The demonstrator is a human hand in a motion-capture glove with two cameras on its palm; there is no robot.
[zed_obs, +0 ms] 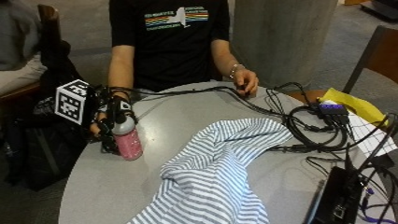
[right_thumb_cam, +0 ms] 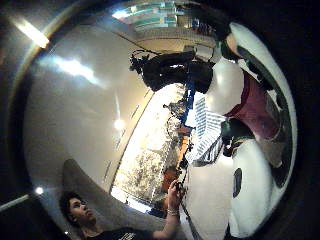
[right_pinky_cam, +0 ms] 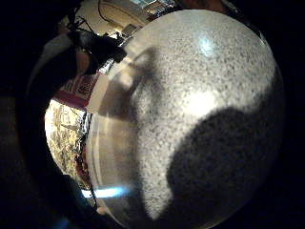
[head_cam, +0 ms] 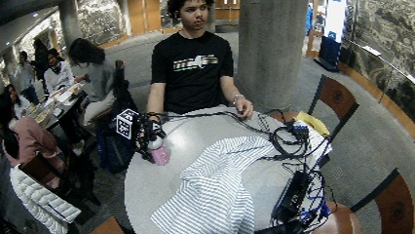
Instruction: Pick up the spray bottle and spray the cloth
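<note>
At the left edge of the worktop (zed_obs: 187,121), your gloved right hand (zed_obs: 110,116) is wrapped round the upper part of the pink spray bottle (zed_obs: 127,140), fingers curled about its neck and pale head. The bottle stands upright and appears to rest on the worktop near the rim; whether its base has cleared the surface cannot be told from the outside views. The thumb side palm view shows the bottle's white head and pink body close against the palm, which agrees with a grasp.

To the right of the bottle, well apart from it, the blue-and-white striped cloth (zed_obs: 217,172) lies rumpled across the middle of the worktop and runs down toward the near edge. Further right, a tangle of black cables (zed_obs: 304,126) and a black device (zed_obs: 336,196) sit beside the cloth. Your bare left hand (zed_obs: 245,81) rests at the far edge on the cables, idle.

Judgement: the step in hand is the pick-up, with the grasp made and the lift not confirmed. The next move calls for raising the bottle, carrying it right toward the cloth, turning the nozzle to face the fabric, and setting a finger on the trigger. Nozzle direction cannot be read here; check it first. Keep the spray off the cables and device.
</note>
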